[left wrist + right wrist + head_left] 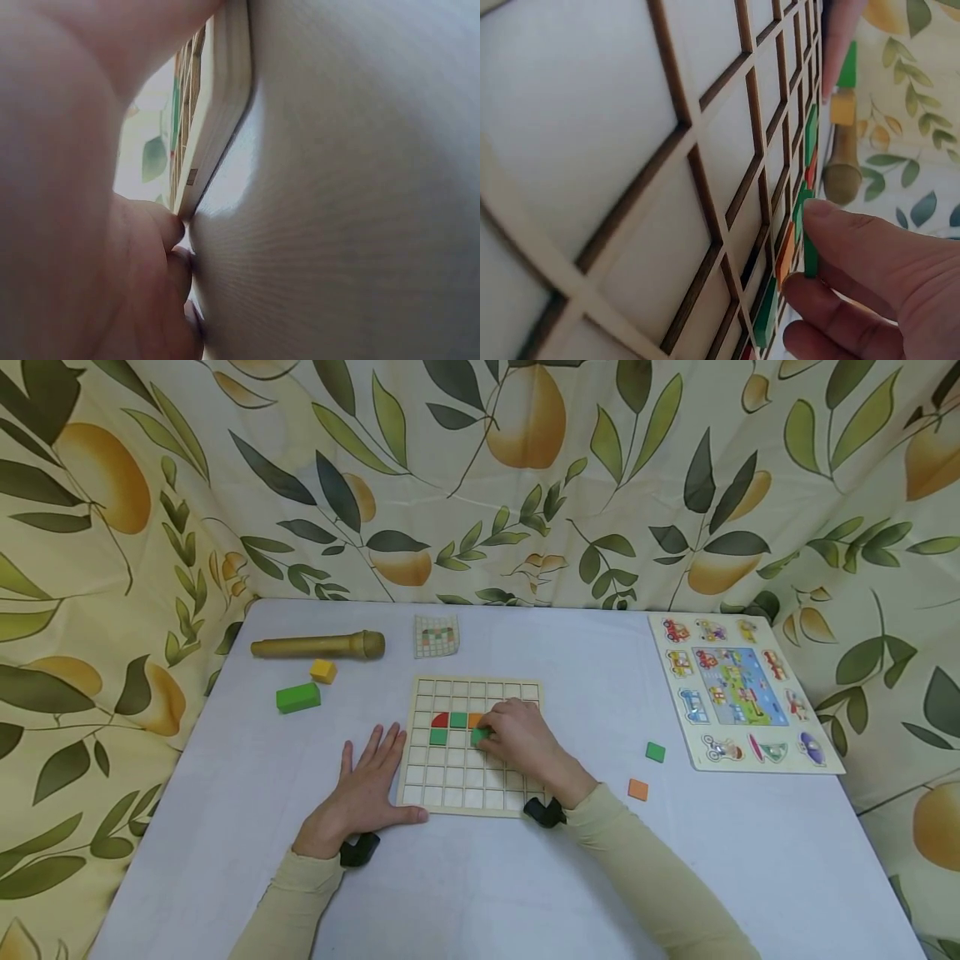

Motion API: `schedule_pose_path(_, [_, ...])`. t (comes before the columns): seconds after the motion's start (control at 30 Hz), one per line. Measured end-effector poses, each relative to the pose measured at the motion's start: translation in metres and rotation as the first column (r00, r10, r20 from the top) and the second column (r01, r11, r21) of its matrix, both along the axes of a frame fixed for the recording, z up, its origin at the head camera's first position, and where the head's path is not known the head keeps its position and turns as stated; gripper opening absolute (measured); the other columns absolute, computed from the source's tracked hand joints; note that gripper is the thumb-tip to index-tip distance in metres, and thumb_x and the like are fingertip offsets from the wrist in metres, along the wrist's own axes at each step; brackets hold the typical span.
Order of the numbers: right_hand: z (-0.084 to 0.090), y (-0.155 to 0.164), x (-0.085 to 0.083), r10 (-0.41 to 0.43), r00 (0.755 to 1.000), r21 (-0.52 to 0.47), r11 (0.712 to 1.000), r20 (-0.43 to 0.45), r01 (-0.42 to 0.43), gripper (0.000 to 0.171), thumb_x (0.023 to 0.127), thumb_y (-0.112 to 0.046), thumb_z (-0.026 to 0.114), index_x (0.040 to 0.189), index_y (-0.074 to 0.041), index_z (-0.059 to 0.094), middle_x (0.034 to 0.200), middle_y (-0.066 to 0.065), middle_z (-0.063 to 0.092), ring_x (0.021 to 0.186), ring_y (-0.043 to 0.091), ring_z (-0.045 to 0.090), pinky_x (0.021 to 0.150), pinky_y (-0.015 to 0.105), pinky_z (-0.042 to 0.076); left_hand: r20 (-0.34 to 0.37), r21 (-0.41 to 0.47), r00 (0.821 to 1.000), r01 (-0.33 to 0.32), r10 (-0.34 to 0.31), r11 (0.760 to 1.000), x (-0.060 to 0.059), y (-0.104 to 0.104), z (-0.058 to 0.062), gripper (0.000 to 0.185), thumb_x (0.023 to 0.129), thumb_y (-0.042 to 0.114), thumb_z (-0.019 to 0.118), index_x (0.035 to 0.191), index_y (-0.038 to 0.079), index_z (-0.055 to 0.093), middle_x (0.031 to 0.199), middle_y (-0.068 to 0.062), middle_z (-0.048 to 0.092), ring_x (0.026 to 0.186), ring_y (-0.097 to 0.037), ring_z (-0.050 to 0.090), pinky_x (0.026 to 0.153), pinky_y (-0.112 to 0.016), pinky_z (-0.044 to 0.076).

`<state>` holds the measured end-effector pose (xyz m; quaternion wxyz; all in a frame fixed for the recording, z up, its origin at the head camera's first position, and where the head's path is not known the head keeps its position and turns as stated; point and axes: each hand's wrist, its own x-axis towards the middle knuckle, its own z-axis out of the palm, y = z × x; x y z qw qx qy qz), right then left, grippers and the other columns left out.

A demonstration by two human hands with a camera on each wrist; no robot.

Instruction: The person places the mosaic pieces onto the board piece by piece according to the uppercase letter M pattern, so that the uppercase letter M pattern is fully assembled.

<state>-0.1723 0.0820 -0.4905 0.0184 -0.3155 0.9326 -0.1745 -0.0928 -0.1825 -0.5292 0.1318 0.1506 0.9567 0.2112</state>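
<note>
A pale wooden grid board [454,777] lies on the table. My right hand [525,743] is over its upper right part and pinches a green square tile [810,253] between thumb and fingers. In the head view, a red rounded tile [440,720], a green tile [457,719] and an orange tile [475,720] sit in one row, with another green tile [438,737] below the red one. The right wrist view shows a further green tile [765,315], hidden by the hand from above. My left hand [356,797] lies flat, fingers spread, against the board's left edge.
Right of the board lie a loose green tile [656,752], a loose orange tile [637,789] and a picture puzzle board [675,685]. At the back left are a wooden microphone-shaped stick [318,646], a yellow block [323,672] and a green block [298,697]. A small pattern card [436,647] lies behind the board.
</note>
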Motion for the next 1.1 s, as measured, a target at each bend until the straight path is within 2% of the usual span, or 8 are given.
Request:
schedule_pose_path(0.33, [-0.002, -0.007, 0.002, -0.023, 1.0, 0.041, 0.999, 0.009, 0.023, 0.017, 0.082, -0.02, 0.08, 0.096, -0.011, 0.077, 0.093, 0.0, 0.069, 0.091, 0.024, 0.058, 0.092, 0.051, 0.041, 0.004, -0.002, 1.0, 0.0, 0.0, 1.0, 0.0, 0.0, 0.0, 0.13, 0.066, 0.077, 0.069, 0.156, 0.004, 0.011, 0.162, -0.011, 0.003, 0.147, -0.032, -0.008, 0.106, -0.065, -0.009])
schedule_pose_path(0.8, [-0.005, -0.013, 0.004, -0.074, 0.997, 0.102, 0.992, -0.01, 0.074, 0.019, 0.081, -0.024, 0.082, 0.097, -0.015, 0.077, 0.093, -0.002, 0.067, 0.092, 0.023, 0.057, 0.088, 0.046, 0.039, -0.002, -0.009, 1.0, 0.001, -0.001, 1.0, 0.0, 0.0, -0.002, 0.13, 0.066, 0.077, 0.07, 0.156, 0.003, 0.012, 0.162, -0.012, 0.004, 0.146, -0.033, -0.007, 0.106, -0.065, -0.009])
schedule_pose_path(0.97, [-0.005, -0.012, 0.005, -0.069, 0.998, 0.095, 0.993, -0.005, 0.069, 0.022, 0.08, -0.027, 0.082, 0.098, -0.016, 0.076, 0.095, -0.002, 0.067, 0.095, 0.023, 0.057, 0.088, 0.047, 0.039, 0.006, -0.011, 1.0, 0.001, -0.001, 1.0, 0.0, 0.0, -0.002, 0.129, 0.067, 0.078, 0.069, 0.156, 0.003, 0.012, 0.162, -0.012, 0.004, 0.147, -0.033, -0.007, 0.106, -0.065, -0.009])
schedule_pose_path(1.1, [-0.002, -0.005, 0.005, -0.052, 0.999, 0.054, 0.997, 0.006, 0.051, 0.025, 0.082, -0.027, 0.081, 0.102, -0.014, 0.075, 0.1, 0.0, 0.067, 0.099, 0.025, 0.057, 0.092, 0.049, 0.038, 0.006, -0.015, 1.0, -0.001, 0.001, 1.0, 0.001, 0.0, -0.002, 0.129, 0.067, 0.078, 0.068, 0.156, 0.004, 0.012, 0.162, -0.011, 0.004, 0.147, -0.032, -0.007, 0.106, -0.065, -0.009])
